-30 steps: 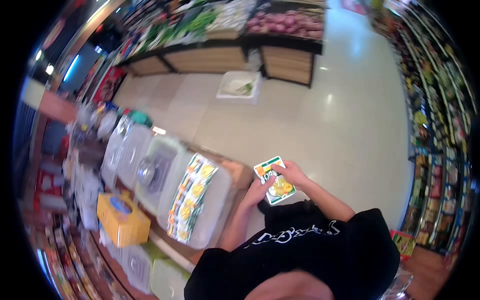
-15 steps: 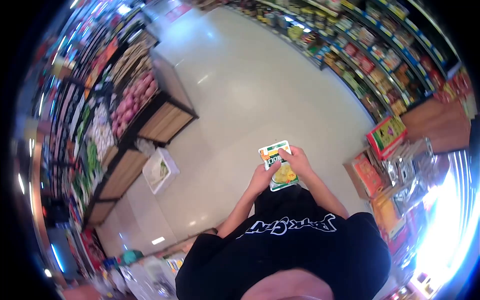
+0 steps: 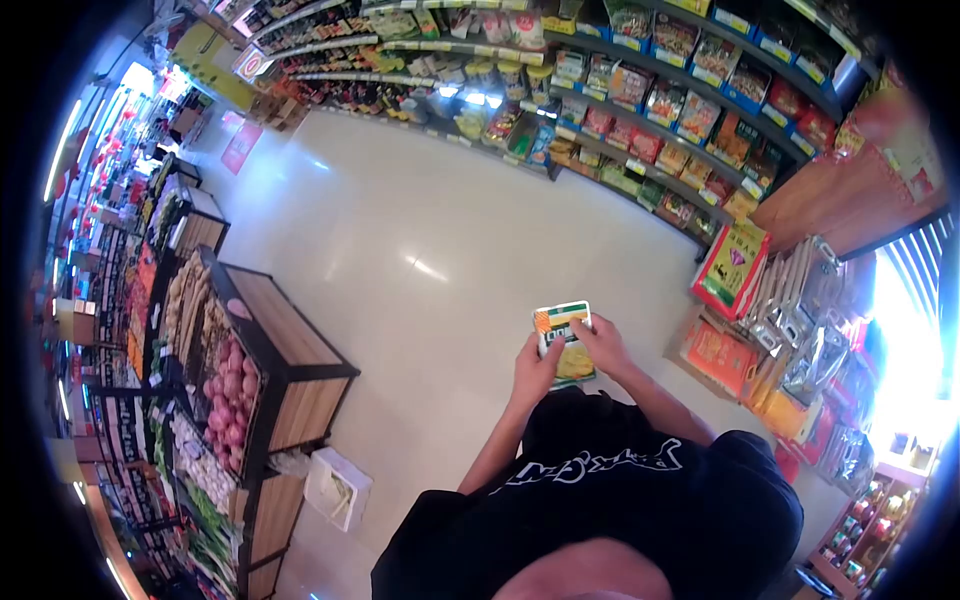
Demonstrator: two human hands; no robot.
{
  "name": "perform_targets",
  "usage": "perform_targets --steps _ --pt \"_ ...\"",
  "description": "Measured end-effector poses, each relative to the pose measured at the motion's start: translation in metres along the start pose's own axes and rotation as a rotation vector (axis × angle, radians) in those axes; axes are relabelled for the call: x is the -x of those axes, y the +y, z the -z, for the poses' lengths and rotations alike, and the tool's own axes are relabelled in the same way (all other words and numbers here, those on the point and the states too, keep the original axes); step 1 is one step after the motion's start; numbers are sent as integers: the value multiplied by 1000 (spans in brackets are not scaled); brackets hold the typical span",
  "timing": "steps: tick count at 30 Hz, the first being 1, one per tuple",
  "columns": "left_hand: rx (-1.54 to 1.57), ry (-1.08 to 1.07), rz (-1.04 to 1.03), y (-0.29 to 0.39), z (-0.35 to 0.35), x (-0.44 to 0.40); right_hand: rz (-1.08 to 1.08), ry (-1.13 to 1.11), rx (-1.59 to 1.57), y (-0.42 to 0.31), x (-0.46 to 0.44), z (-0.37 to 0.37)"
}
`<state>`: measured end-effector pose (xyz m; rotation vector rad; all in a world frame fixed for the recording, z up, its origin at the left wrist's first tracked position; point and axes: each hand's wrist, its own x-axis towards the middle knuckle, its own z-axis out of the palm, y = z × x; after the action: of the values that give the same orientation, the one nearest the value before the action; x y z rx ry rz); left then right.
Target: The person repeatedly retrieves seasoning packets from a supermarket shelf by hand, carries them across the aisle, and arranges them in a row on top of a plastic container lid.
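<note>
A small white-edged food packet [image 3: 573, 364] with green and yellow printing and pale yellow pieces pictured on it is between my two hands, in front of my black T-shirt. My left hand [image 3: 537, 366] grips its left side, the thumb lying on the front. On the right side my right hand [image 3: 604, 347] also holds it, thumb across the front. The packet's top leans away from me. My fingers behind it are hidden.
Shelves of packaged goods [image 3: 650, 95] line the far side. Left is a wooden produce stand [image 3: 310, 410] with red onions [image 3: 230, 395] and garlic; a white foam box [image 3: 338, 488] sits beside it on the floor. Stacked bags and a cardboard box [image 3: 690, 345] are at right.
My view has swung left, so more of the far shelves shows. The packet has tilted and sits slightly farther right in view, still in both hands.
</note>
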<state>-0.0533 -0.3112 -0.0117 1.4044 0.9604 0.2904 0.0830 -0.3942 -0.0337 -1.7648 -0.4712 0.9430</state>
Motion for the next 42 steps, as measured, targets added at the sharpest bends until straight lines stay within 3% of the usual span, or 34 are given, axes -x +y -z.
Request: perform_targets --steps 2,4,7,9,11,17,20,26,30,33,34,37,42 --pt "48 30 -81 28 4 -49 12 -43 75 -31 -38 17" --pt "50 105 -238 52 -1 -95 169 11 128 -62 -69 33" --pt "-343 157 -533 105 3 -148 326 150 191 -100 -114 54" --pt "-335 123 -651 129 -2 -180 404 260 220 -112 -142 69" --pt "-449 124 -841 140 -7 -217 342 311 121 -114 -169 77" --pt "-422 11 -558 169 -33 -304 224 257 75 -117 -261 110" --pt "-448 -4 -631 188 -44 -361 186 201 -10 -117 -320 129" --pt "-437 107 -756 263 -70 -485 192 115 -104 -197 -437 175" --pt "-245 154 -747 304 -95 -569 408 159 -17 -235 -522 201" --pt "46 113 -594 329 -111 -614 385 142 -181 -260 -576 213" --pt "82 50 -567 335 -113 -632 467 173 -149 -264 -596 216" --pt "272 23 -605 348 -131 -693 534 239 -285 -278 -656 218" --pt "494 -33 -475 389 -164 -771 464 240 -270 -305 -747 241"
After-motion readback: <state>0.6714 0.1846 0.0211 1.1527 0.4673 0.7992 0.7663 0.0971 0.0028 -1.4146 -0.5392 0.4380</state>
